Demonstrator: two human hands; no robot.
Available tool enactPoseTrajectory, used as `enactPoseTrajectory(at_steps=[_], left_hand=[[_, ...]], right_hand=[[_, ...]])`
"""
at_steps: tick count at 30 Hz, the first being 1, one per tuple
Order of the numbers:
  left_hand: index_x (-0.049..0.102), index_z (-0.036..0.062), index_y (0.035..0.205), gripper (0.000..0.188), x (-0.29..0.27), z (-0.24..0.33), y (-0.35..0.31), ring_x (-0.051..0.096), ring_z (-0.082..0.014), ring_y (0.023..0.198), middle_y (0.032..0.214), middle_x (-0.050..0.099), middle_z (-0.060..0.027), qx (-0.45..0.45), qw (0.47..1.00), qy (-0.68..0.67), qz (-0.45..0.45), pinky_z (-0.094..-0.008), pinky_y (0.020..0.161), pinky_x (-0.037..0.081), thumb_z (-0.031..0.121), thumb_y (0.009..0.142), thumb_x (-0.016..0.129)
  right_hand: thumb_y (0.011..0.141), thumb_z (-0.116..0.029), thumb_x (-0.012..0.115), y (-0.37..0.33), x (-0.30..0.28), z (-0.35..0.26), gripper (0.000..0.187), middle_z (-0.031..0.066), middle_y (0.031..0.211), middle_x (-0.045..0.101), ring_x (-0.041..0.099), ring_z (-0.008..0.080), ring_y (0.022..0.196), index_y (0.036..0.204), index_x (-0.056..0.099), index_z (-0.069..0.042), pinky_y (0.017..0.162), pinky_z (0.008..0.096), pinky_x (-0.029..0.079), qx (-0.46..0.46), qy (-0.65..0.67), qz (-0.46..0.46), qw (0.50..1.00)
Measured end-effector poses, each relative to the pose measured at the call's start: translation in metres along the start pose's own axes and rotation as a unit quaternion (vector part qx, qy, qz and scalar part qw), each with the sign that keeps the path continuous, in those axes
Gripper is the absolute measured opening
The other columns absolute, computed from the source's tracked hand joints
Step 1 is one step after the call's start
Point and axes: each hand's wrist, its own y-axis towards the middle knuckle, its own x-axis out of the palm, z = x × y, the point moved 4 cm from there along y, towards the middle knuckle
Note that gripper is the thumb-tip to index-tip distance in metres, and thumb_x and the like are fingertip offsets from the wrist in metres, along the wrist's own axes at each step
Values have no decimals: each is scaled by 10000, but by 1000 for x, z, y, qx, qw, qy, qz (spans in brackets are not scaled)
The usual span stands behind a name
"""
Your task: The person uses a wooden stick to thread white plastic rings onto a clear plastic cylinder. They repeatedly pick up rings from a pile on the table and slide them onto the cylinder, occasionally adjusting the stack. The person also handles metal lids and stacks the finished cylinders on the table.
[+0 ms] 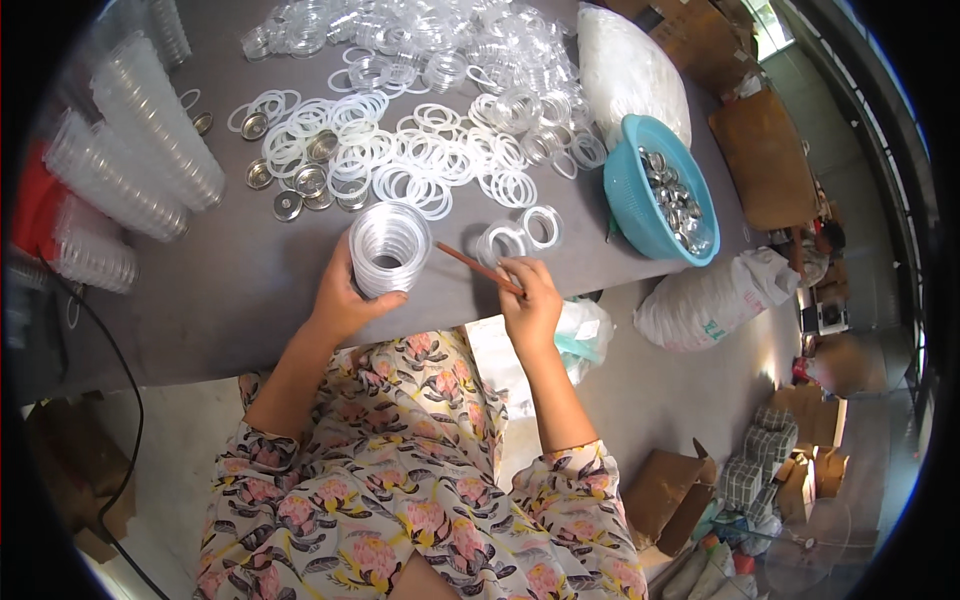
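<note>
My left hand (pixel 345 302) is wrapped round a short stack of clear plastic ring-shaped lids (pixel 392 235), held upright above the table's near edge. In my right hand (pixel 533 308) a thin reddish-brown stick (pixel 468 260) is pinched, its tip pointing left toward the stack. Just beyond the right fingers lie two clear ring-shaped pieces (pixel 541 228) on the table. Further back, many flat white rings (pixel 425 160) are spread out in overlapping groups. Several round silver metal caps (pixel 288 205) lie among them and to their left.
A pile of clear plastic pieces (pixel 400 30) covers the far table. A blue basket (pixel 625 210) of metal caps stands at the right edge beside a white bag (pixel 640 80). Tall stacks of clear lids (pixel 150 130) line the left. A black cable (pixel 125 375) hangs there. Sacks and cartons (pixel 670 490) occupy the floor.
</note>
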Motion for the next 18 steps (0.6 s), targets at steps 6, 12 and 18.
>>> enactPoseTrajectory(at_steps=[6, 12, 18], left_hand=[[277, -3, 1328, 912, -2, -4, 0, 419, -213, 1181, 1264, 430, -142, 53, 997, -44, 30, -354, 995, 315, 125, 574, 775], [283, 4, 1330, 905, -14, 45, 11, 402, -232, 1208, 1294, 413, -155, 187, 981, -24, 48, -362, 1013, 299, 116, 577, 772], [406, -5, 1251, 746, -8, 73, 29, 436, -221, 1181, 1222, 491, -137, 99, 994, -37, -22, -350, 1016, 299, 73, 590, 742]], right_hand=[[723, -10, 672, 41, -20, -77, 181, 84, 862, 618, 609, 191, 756, 900, 657, -45, 656, 276, 487, -156, 194, 9, 968], [718, 28, 620, 61, 4, -108, 223, 65, 878, 615, 616, 196, 740, 909, 664, -79, 640, 278, 498, -201, 241, -251, 916], [792, -37, 555, 75, -17, -100, 115, 98, 755, 587, 534, 146, 567, 680, 576, -31, 502, 234, 419, -112, 383, -139, 906]])
